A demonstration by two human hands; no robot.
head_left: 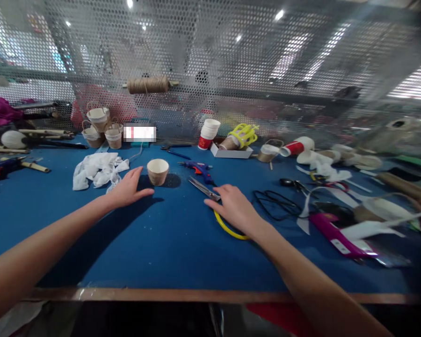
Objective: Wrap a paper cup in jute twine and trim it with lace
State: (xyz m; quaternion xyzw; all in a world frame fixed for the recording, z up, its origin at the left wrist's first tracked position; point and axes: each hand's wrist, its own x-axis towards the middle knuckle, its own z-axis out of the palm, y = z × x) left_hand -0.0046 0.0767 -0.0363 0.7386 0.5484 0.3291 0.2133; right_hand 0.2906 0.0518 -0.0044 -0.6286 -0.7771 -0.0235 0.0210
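My left hand (128, 189) lies flat and open on the blue table (168, 243), its fingertips just left of a small twine-wrapped paper cup (157, 171) that stands upright. My right hand (233, 208) rests over the yellow handles of a pair of scissors (205, 189), fingers spread and curved, touching them; the blades point up and left toward a blue glue gun (199, 169). I cannot see a firm grasp on the handles.
A crumpled white cloth (98, 171) lies left of the cup. Wrapped cups (100, 126) and a twine spool (148, 85) sit by the mesh wall. Stacked paper cups (208, 133), black scissors (275, 203), white strips and a magenta packet (331, 231) crowd the right side.
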